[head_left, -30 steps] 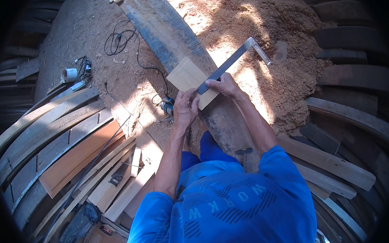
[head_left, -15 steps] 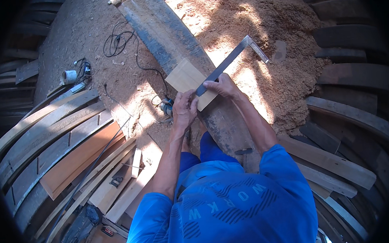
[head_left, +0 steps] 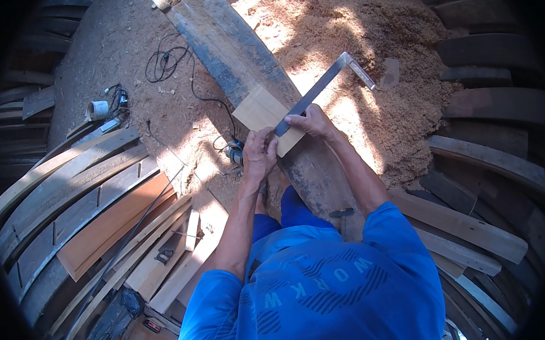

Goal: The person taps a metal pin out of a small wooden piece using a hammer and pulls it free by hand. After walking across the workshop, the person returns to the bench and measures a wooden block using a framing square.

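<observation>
A pale wooden block [head_left: 259, 108] lies on a long worn plank that runs away from me. Across its near part rests the dark blade of a try square [head_left: 318, 92], whose metal stock juts out past the plank to the right. My right hand [head_left: 314, 123] grips the blade near its end, thumb on top, pressing it against the block. At the block's near left edge, beside the blade tip, my left hand [head_left: 259, 151] is closed with curled fingers; anything pinched in them is hidden.
The long plank [head_left: 237, 56] has a dark small tool [head_left: 341, 212] on its near end. A teal power tool [head_left: 235, 151] with a black cord sits left of it. Sawdust [head_left: 404, 122] heaps up at right. Stacked boards [head_left: 102, 177] flank both sides; a white cup [head_left: 97, 110] stands at left.
</observation>
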